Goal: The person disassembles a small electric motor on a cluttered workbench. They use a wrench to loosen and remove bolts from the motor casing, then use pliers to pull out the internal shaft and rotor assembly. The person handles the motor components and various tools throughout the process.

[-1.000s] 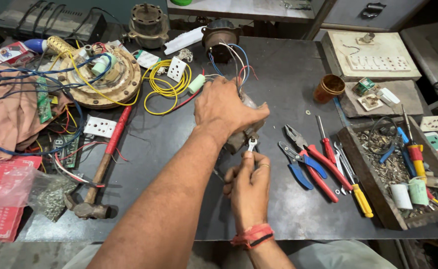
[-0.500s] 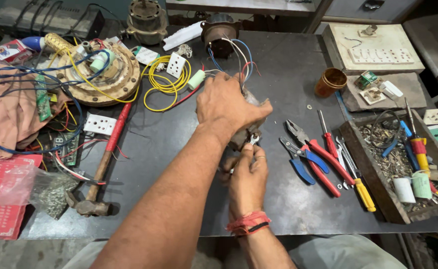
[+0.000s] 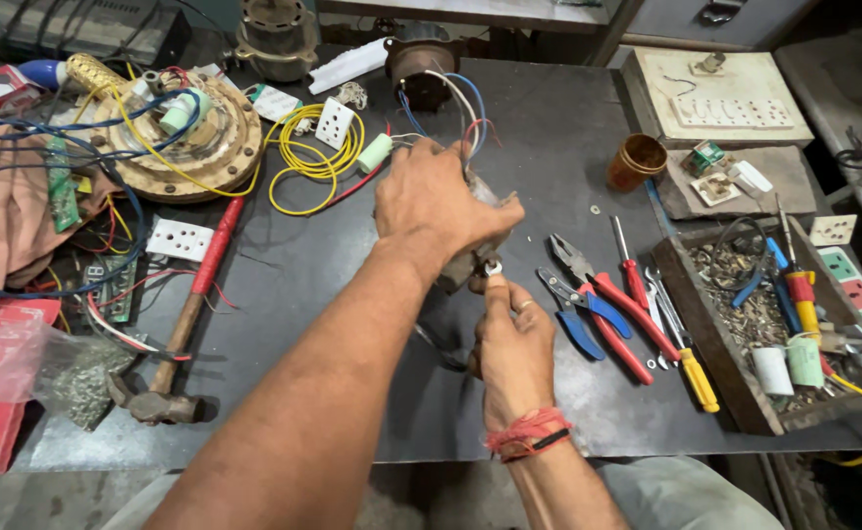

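From the head camera, my left hand [image 3: 438, 206] is clamped over a grey metal part [image 3: 462, 263] at the middle of the dark worktable [image 3: 333, 294]. My right hand [image 3: 511, 339] pinches a small silver spanner [image 3: 493, 267] against it. Red-handled pliers [image 3: 602, 299] lie just right.

Yellow wire coil [image 3: 313, 157], red-handled hammer [image 3: 181, 319], red pliers [image 3: 612, 304], blue pliers [image 3: 573, 314], orange cup [image 3: 637, 162], dark grey table [image 3: 352, 324].
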